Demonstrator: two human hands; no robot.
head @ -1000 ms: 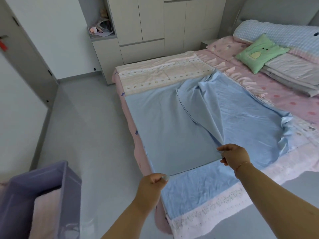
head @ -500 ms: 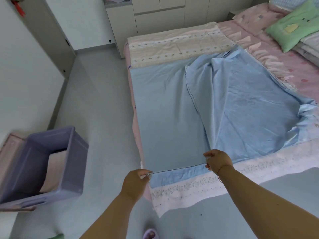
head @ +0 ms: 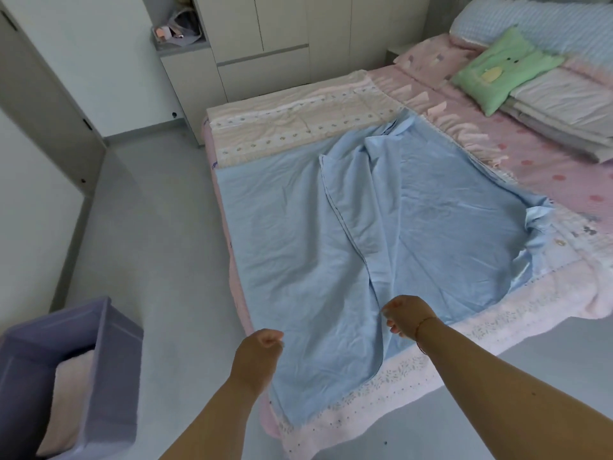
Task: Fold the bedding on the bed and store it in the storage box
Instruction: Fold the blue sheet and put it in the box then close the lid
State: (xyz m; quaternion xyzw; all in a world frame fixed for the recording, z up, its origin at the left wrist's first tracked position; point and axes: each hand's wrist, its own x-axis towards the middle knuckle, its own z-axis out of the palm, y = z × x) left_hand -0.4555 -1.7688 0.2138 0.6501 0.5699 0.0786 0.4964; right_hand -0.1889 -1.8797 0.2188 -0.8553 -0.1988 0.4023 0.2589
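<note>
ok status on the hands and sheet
Left hand and right hand both gripping near edge of blue sheet. Half folded, rumpled. Purple storage box on floor, left.

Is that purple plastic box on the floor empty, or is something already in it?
Not empty. The purple plastic storage box stands open-topped, with a folded pale pink cloth lying inside it.
</note>
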